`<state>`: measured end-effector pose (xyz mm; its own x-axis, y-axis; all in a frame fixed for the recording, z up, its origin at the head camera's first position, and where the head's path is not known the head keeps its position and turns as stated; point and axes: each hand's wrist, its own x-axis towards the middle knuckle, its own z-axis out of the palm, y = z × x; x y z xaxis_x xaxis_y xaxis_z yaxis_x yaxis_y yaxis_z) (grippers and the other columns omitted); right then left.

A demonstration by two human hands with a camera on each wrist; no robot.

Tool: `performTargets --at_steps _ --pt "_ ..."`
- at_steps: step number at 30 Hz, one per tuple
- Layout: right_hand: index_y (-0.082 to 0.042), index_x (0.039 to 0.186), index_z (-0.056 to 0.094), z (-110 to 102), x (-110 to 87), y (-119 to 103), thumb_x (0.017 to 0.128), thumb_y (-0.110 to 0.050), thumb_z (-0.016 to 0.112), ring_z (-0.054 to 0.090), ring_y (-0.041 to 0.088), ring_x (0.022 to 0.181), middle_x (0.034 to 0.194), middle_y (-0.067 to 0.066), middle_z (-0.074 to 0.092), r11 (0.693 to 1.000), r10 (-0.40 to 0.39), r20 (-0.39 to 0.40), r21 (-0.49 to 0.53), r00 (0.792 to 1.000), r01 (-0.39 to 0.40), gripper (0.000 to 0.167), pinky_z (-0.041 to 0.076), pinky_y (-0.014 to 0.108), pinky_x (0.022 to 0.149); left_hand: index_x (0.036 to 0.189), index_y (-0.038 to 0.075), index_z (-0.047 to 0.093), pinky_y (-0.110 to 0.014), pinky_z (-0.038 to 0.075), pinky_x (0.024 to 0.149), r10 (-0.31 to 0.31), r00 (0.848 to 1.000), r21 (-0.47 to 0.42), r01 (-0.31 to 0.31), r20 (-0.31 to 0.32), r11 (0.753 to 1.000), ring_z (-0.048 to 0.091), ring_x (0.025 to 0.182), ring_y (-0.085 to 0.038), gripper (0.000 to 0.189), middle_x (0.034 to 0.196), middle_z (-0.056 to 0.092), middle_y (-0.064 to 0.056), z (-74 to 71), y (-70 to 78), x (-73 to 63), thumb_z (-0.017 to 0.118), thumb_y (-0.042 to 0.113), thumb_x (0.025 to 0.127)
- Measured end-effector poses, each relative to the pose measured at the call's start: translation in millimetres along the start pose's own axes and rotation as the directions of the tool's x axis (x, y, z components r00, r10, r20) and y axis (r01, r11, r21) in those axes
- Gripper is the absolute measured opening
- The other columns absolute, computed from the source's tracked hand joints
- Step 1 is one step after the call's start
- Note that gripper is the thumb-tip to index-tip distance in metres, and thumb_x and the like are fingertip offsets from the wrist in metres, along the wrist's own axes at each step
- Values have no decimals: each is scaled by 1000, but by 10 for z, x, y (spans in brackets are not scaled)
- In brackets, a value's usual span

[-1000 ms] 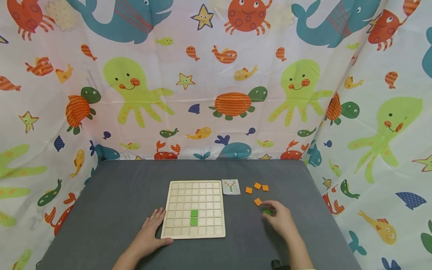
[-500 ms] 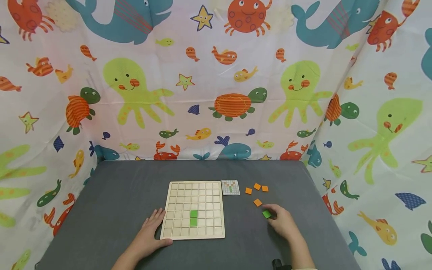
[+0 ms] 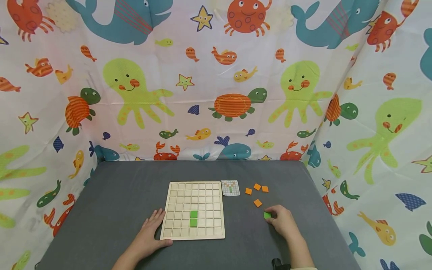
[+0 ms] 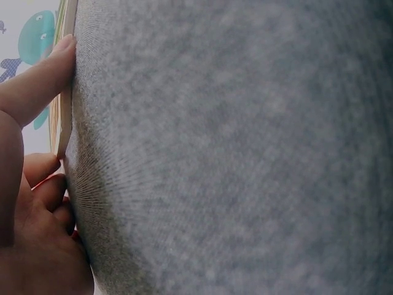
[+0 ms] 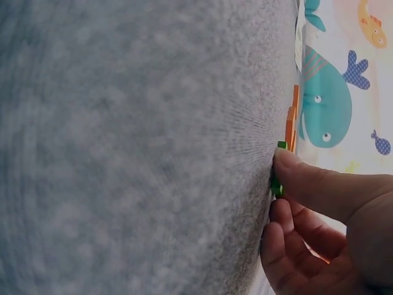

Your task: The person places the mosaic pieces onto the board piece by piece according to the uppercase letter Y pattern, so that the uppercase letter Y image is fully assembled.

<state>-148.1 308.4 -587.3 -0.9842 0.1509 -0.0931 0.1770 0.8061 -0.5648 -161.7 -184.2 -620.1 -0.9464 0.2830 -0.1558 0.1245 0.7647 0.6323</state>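
Observation:
A pale wooden grid board [image 3: 182,195] lies on the grey table, with two green square tiles in its cells, one [image 3: 194,214] directly behind the other [image 3: 193,222]. Spread at the board's near left corner, my left hand [image 3: 150,234] touches the left side with its fingers and the near edge with its thumb. My right hand [image 3: 282,222] pinches another green tile [image 3: 267,215] between thumb and fingers, low at the table surface right of the board. In the right wrist view that green tile [image 5: 279,169] is seen edge-on against the thumb.
Several orange tiles [image 3: 258,203] lie beyond the right hand. A small printed pattern card [image 3: 230,188] sits beside the board's far right corner. A dark object [image 3: 280,264] shows at the right wrist. A sea-animal curtain [image 3: 189,131] hangs around the grey table [image 3: 128,187].
The green tile at the right hand has turned slightly and shifted a little; the fingers have closed onto it. The left hand and the board stay still.

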Motion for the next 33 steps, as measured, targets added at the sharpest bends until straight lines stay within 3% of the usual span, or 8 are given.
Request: performTargets --at_steps 6,12,20,33 --pt "-7 104 77 26 23 35 82 -10 83 61 17 82 95 4 67 999 -18 -3 -40 1000 18 23 54 39 71 159 8 30 -64 12 121 -5 1000 -8 5 9 1000 13 156 -39 119 166 23 -17 0 0 6 86 60 68" --pt "-13 104 77 3 5 -26 83 -18 84 59 15 82 95 1 66 996 -40 -27 -75 999 38 23 52 40 71 160 9 29 -64 12 121 5 1000 -2 -5 6 1000 13 156 -39 119 166 23 -16 -3 -8 -3 85 60 68" --pt "-16 109 77 -10 8 -137 83 -22 84 62 14 85 100 0 67 998 -51 -60 -39 997 49 28 53 39 72 160 9 30 -63 11 122 11 1000 -8 -11 5 1000 13 156 -38 118 166 24 -16 -8 1 -7 85 59 69" --pt "-17 107 77 55 22 -364 82 -20 85 64 13 85 100 -2 68 992 -122 -92 -21 988 121 26 54 39 71 159 9 32 -62 11 122 16 1000 4 -16 -2 1000 14 156 -38 116 166 25 -17 7 -20 -5 86 57 69"
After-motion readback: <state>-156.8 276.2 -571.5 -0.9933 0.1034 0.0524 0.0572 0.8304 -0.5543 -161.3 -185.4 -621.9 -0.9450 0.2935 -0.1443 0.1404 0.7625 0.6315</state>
